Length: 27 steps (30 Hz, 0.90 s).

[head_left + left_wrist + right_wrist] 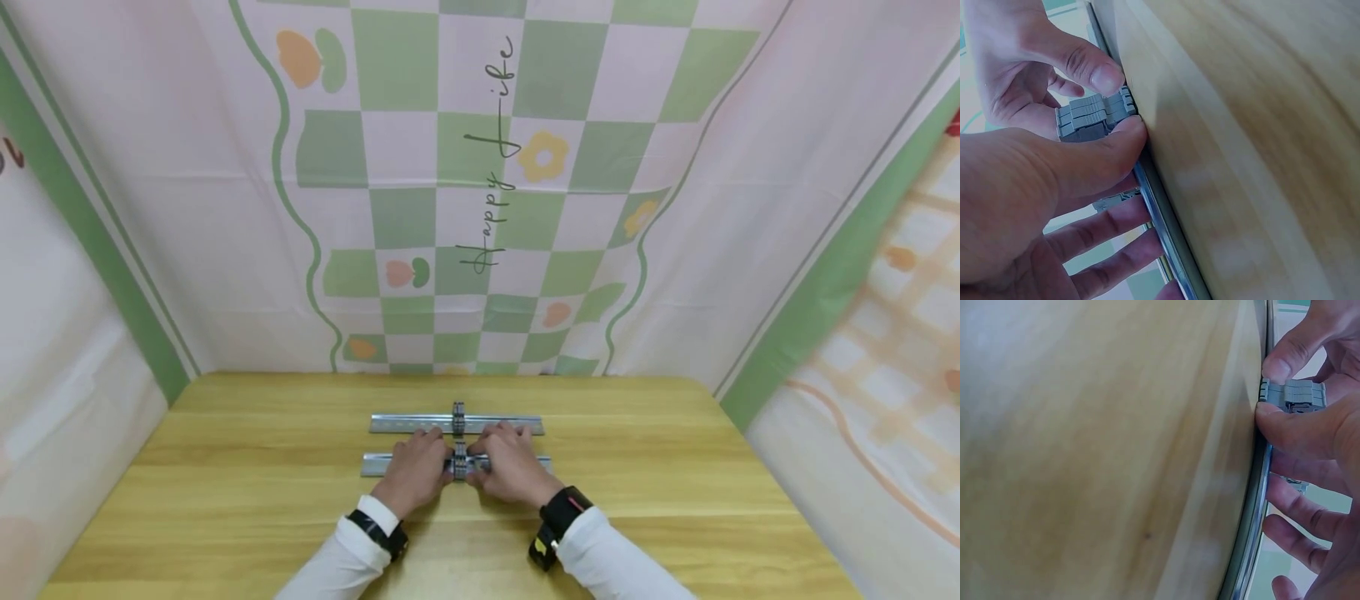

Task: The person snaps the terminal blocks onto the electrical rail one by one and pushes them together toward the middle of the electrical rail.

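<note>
A small stack of grey terminal blocks (461,460) sits across the middle of the nearer metal DIN rail (372,466). My left hand (417,468) pinches the stack from its left side, its thumb pressed by the foot of the blocks at the rail in the left wrist view. On the opposite side, my right hand (512,467) grips the same blocks, thumb low against them in the right wrist view. Both hands' other fingers reach behind the blocks and along the rail, partly hidden.
Behind the hands lies a second DIN rail (408,425), parallel, with another grey terminal block stack (458,418) at its middle. Both rails rest on a wooden table (247,483). A checkered, patterned cloth (472,208) hangs behind the table's far edge.
</note>
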Tool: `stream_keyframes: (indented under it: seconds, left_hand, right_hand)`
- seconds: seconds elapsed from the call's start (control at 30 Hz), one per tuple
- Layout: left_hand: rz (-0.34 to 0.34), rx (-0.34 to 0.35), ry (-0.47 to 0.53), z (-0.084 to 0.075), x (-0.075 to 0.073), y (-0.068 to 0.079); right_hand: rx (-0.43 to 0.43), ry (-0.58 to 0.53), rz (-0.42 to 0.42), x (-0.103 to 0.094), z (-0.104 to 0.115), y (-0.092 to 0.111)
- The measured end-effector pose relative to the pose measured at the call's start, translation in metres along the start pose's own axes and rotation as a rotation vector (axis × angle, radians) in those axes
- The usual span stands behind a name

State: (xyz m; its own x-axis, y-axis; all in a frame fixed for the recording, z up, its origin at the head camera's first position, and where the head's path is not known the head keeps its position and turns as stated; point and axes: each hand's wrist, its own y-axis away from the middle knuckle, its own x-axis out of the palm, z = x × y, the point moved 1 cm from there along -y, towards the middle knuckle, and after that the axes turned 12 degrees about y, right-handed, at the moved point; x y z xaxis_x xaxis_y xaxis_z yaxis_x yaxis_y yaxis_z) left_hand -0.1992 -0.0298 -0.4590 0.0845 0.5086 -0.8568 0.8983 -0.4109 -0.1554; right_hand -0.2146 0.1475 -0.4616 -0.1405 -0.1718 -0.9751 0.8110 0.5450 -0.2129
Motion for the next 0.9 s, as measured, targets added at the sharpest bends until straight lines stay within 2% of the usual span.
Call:
stream_keyframes:
  seconds: [0.37,0.6,0.77,0.83,0.9]
  left_hand:
    - [-0.014,0.028,-0.022,0.002,0.001,-0.005]
    - [-0.008,0.037,-0.025,0.007,0.002,0.000]
    - [-0.005,0.076,-0.046,0.017,-0.007,0.007]
    - [-0.036,0.075,-0.047,0.024,-0.015,0.011]
    - [-0.097,0.063,-0.048,0.033,-0.025,0.017]
  right_hand:
    - [0.034,0.000,0.055,-0.001,-0.001,-0.004]
    - [0.016,0.005,0.049,0.002,0.000,-0.001]
    - [0.017,-0.012,-0.014,-0.005,-0.011,0.014]
    - [0.036,-0.004,-0.072,-0.010,-0.022,0.022]
    - [0.061,0.034,-0.140,-0.016,-0.036,0.033]
